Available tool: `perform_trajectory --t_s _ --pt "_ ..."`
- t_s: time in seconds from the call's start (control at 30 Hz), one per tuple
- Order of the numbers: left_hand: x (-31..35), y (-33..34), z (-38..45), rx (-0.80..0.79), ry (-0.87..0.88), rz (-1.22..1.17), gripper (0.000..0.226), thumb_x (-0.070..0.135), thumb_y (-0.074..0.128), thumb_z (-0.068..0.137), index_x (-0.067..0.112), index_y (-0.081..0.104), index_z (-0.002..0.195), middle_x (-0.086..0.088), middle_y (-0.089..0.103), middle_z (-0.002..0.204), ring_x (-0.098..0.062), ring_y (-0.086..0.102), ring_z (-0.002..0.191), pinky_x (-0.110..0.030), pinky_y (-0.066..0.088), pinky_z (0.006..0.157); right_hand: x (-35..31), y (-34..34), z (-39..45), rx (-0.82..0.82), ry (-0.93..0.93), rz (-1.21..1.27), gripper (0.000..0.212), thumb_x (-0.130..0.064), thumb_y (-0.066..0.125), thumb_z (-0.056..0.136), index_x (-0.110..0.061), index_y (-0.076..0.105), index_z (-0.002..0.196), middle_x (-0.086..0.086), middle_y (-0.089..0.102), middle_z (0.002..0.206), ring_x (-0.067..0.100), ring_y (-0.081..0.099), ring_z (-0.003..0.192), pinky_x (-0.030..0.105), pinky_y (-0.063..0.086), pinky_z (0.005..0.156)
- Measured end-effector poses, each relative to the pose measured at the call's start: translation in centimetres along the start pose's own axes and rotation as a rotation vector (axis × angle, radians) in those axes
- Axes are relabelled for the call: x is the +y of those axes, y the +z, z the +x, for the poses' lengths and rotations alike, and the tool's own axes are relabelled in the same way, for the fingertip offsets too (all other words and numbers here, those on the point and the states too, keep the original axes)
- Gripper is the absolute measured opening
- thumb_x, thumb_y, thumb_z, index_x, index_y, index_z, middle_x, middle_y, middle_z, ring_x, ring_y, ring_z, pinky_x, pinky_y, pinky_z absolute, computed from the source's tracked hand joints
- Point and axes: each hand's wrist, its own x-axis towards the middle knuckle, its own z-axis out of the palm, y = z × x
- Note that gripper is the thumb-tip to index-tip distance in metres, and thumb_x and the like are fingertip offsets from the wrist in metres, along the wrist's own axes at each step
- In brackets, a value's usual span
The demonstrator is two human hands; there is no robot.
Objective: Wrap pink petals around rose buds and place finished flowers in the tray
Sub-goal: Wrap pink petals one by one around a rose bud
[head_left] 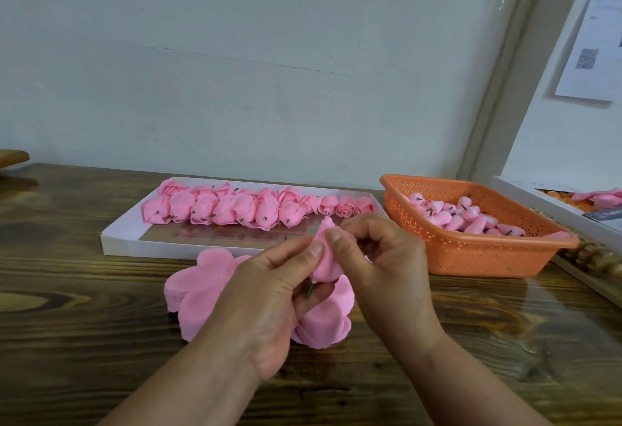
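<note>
Pink rose bud, partly wrapped in a petal, sits between both hands above the near middle of the dark wooden bench. The left hand curls round its lower part, thumb pressed on the petal's side and a short dark stem poking out between the fingers. The right hand pinches the petal's upper edge, its thumb laid against the pink surface and the other fingers bent behind.

Under the hands, a stack of flat flower-shaped petals lies on the bench, partly hidden by the left hand. Beyond it, toward the back edge, stands a shallow white tray with rows of finished flowers along its far side; some lie stem-forward, while a few at the right end show their faces. Just right of the tray, an orange perforated basket holds a heap of bare buds. At the bench's far right edge, a white box shows more pink pieces inside.
</note>
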Motion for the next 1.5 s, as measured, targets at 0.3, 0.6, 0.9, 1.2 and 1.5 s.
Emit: perform_trajectory --t_s 0.3,0.6,0.9,1.2,1.5 --pt "-0.2 -0.2 -0.1 0.018 0.072 0.113 0.043 0.02 0.065 0.064 0.008 0.071 0.105 -0.01 0.075 0.098 -0.02 0.072 0.09 -0.025 0.059 0.07 -0.3 0.6 0.2 0.057 0.081 0.054 0.021 -0.01 0.07 0.081 -0.004 0.061 0.063 0.008 0.058 0.058 0.005 0.046 0.049 0.016 0.041 0.047" --pt "-0.2 -0.3 -0.4 0.063 0.101 0.163 0.032 0.026 0.066 0.068 0.013 0.076 0.097 -0.005 0.076 0.095 -0.016 0.072 0.092 -0.025 0.059 0.071 -0.6 0.2 0.7 -0.161 0.066 0.111 0.02 -0.001 0.068 0.082 -0.02 0.065 0.088 -0.002 0.055 0.064 0.009 0.049 0.057 0.026 0.046 0.054" --pt "0.2 -0.5 -0.7 0.007 0.164 0.299 0.035 0.029 0.065 0.067 0.019 0.077 0.098 -0.001 0.076 0.097 -0.014 0.071 0.095 -0.034 0.054 0.084 -1.7 -2.0 2.6 -0.434 -0.04 -0.104 0.015 -0.005 0.074 0.078 -0.017 0.068 0.084 0.002 0.055 0.084 0.014 0.049 0.063 0.019 0.043 0.059" --pt "0.0 -0.5 -0.2 0.035 0.173 0.233 0.037 0.021 0.063 0.074 0.01 0.071 0.108 -0.005 0.075 0.099 -0.018 0.071 0.095 -0.029 0.059 0.078 -1.9 -1.3 3.5 -0.42 0.02 -0.069 0.024 -0.003 0.063 0.086 -0.018 0.058 0.068 0.0 0.055 0.076 0.015 0.05 0.069 0.027 0.041 0.063" --pt "0.7 0.3 0.4 0.159 0.299 0.355 0.023 0.01 0.057 0.093 0.03 0.067 0.094 0.012 0.074 0.08 -0.005 0.071 0.076 -0.016 0.054 0.059 -2.0 0.0 4.7 -0.299 0.156 -0.036 0.021 -0.001 0.067 0.079 -0.01 0.058 0.063 0.003 0.056 0.056 0.016 0.05 0.054 0.031 0.043 0.054"
